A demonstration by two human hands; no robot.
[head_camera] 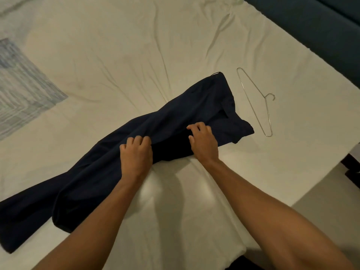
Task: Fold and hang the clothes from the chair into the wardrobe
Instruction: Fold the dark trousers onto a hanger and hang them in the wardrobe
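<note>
A pair of dark navy trousers [204, 106] lies stretched across the white bed, waistband at the upper right, legs running down to the lower left edge. My left hand [136, 152] sits on the middle of the trousers with its fingers curled into the fabric. My right hand [203, 140] lies a little to the right, fingers bent and pinching the cloth near the seat. A thin metal wire hanger [267, 114] lies flat on the sheet just right of the waistband, apart from the trousers.
The bed sheet [136, 65] is wrinkled, with a blue-grey patterned patch [21, 90] at the left. The bed's right edge drops to a pale floor [327, 193]. A dark teal surface [311, 26] runs along the upper right.
</note>
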